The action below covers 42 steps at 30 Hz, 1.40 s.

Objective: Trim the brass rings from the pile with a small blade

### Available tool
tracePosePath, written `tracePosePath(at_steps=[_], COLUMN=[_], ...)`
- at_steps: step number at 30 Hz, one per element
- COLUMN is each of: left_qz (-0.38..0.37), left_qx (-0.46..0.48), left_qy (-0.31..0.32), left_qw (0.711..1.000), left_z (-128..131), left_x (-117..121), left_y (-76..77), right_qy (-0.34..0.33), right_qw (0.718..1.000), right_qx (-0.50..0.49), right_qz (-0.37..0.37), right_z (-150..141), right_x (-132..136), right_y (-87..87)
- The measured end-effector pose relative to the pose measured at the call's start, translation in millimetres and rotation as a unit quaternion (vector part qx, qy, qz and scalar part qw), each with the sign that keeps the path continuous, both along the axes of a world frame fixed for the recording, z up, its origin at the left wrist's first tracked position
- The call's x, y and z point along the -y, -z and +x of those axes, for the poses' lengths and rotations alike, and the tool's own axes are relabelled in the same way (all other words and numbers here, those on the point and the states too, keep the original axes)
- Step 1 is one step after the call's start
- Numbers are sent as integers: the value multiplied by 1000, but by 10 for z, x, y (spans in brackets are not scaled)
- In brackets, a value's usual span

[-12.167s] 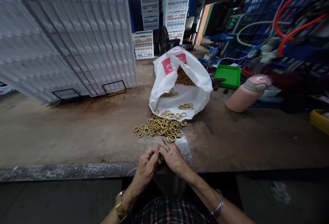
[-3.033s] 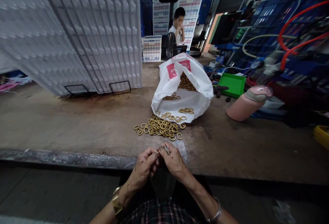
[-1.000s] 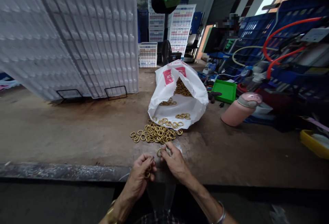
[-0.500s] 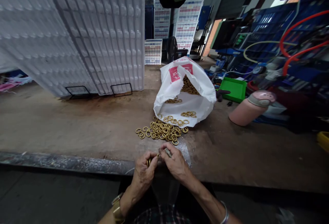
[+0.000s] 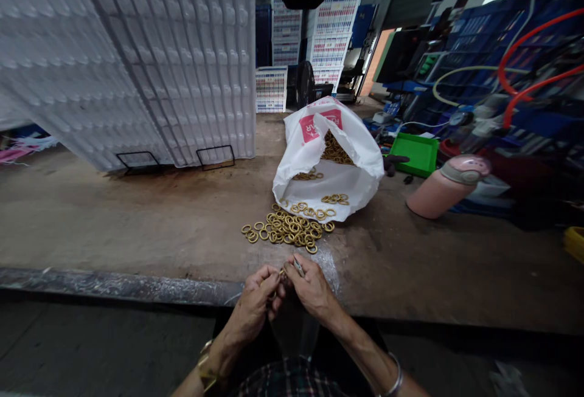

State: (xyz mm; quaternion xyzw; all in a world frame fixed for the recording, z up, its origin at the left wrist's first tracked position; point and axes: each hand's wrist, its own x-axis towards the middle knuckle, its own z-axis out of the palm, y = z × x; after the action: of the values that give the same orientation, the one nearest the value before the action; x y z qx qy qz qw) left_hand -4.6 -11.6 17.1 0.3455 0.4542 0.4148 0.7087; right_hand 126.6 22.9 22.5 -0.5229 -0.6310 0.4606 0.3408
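My left hand (image 5: 256,295) is closed just off the table's front edge, with a brass-coloured ring (image 5: 281,272) pinched at its fingertips. Its curled fingers mostly hide whatever else lies in the palm. Beside it, my right hand (image 5: 312,287) is closed around a small, thin grey metal tool (image 5: 298,266); the tool's exact kind is unclear. The fingertips of both hands meet near the ring. Beyond them lies a loose pile of brass-coloured rings (image 5: 292,230), spilling from the torn mouth of a white bag (image 5: 362,187). More rings show inside the bag.
Tall ribbed white plastic trays (image 5: 201,69) stand on the left against black wire stands (image 5: 215,157). To the right are a pink bottle (image 5: 442,190) and a green tray (image 5: 415,154). White crates (image 5: 331,38) are stacked behind the wooden table (image 5: 137,220).
My left fingers have shifted; the rings seen in that palm before are now largely hidden, and one ring shows at the fingertips. My right hand keeps its grip on the metal tool.
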Motion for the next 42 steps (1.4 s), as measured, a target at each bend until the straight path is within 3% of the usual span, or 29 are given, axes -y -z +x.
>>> tracePosePath(at_steps=[4, 8, 14, 21, 28, 32, 35, 38, 42], left_qz=[5, 31, 56, 70, 16, 3, -18, -28, -40], left_qx=[-18, -49, -97, -132, -1, 109, 145, 162, 206], left_qy=[2, -1, -12, -20, -21, -75, -117, -148, -163], left_qw=[1000, 998, 994, 989, 1000, 991, 982, 975, 964], left_z=[-10, -11, 0, -24, -128, -195, -271, -349, -438], left_x=[-5, 0, -5, 23, 227, 212, 158, 132, 136], left_y=[40, 68, 34, 62, 31, 20, 21, 21, 45], right_qy=[-7, -26, -106, -140, -96, -81, -78, -83, -90], right_qw=[1000, 993, 962, 922, 893, 893, 875, 854, 848], right_qx=[-4, 92, 232, 355, 432, 415, 434, 469, 492], right_qz=[2, 61, 102, 72, 76, 154, 201, 209, 175], right_z=[19, 49, 64, 33, -65, -193, -361, -528, -680], right_x=[0, 5, 33, 37, -128, -407, -675, -911, -1088], right_y=[9, 100, 201, 148, 65, -33, -75, -52, 39])
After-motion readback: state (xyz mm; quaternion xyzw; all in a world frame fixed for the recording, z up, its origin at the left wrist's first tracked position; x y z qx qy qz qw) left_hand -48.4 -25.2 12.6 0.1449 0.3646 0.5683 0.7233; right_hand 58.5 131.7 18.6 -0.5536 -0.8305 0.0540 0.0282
